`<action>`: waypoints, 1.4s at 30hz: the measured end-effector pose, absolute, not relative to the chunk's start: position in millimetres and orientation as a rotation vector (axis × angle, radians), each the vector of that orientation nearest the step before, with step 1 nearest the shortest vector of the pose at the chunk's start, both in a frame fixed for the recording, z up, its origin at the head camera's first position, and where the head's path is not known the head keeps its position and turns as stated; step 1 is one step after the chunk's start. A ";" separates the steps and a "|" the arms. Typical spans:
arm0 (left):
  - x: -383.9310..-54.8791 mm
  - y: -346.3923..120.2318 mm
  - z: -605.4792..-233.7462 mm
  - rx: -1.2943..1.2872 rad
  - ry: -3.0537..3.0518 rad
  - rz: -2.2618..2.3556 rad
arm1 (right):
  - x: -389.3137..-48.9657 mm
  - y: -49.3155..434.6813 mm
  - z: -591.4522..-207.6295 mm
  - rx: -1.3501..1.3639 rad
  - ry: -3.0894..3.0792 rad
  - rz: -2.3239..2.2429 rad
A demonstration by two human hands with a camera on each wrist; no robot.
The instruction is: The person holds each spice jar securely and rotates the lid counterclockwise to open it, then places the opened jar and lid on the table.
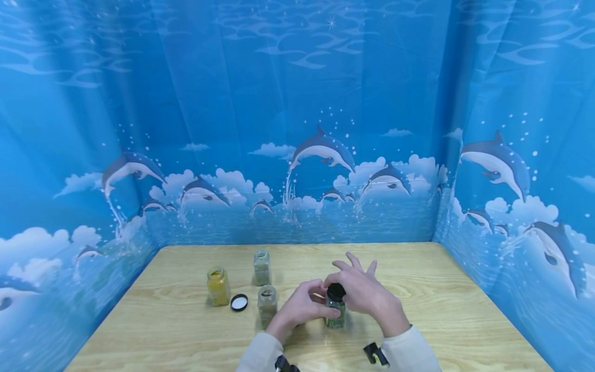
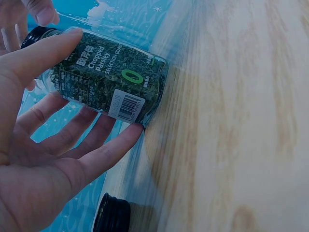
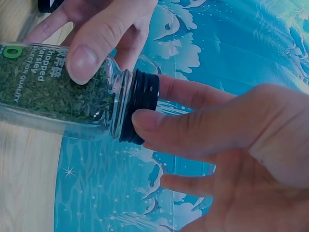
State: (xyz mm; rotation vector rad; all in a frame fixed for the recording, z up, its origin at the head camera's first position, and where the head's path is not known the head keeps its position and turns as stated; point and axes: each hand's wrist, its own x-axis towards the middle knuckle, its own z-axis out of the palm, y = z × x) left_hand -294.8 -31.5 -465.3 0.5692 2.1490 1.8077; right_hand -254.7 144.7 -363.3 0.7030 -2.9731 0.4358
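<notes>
A glass jar of chopped parsley [image 2: 106, 72] stands upright near the front middle of the table. My left hand [image 1: 303, 306] holds it from the left side, thumb across the label and fingers around the back. On its neck sits a black lid [image 3: 140, 106], which my right hand [image 1: 367, 295] pinches between thumb and index finger from above. The other fingers of that hand stretch away from the jar. In the left wrist view another black lid [image 2: 113, 213] lies on the table below my left hand.
Left of my hands stand three lidless glass jars: one with yellow powder [image 1: 218, 287], a greyish-green one [image 1: 262, 268] at the back, and a brownish one [image 1: 267, 306] close to my left wrist. A black lid with white inside [image 1: 239, 303] lies among them on the wooden table [image 1: 153, 320].
</notes>
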 end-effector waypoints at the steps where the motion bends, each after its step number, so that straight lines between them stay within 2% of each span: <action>1: -294.8 -31.6 -465.3 0.568 2.150 1.805 | -254.7 144.7 -363.2 0.704 -2.974 0.438; 22: -293.9 -32.7 -465.9 0.567 2.151 1.796 | -254.2 145.4 -362.6 0.704 -3.025 0.497; 35: -295.3 -31.4 -467.3 0.554 2.140 1.809 | -258.9 142.5 -366.0 0.525 -2.946 0.323; 42: -295.9 -30.8 -466.7 0.559 2.148 1.806 | -259.0 142.6 -366.7 0.545 -2.942 0.311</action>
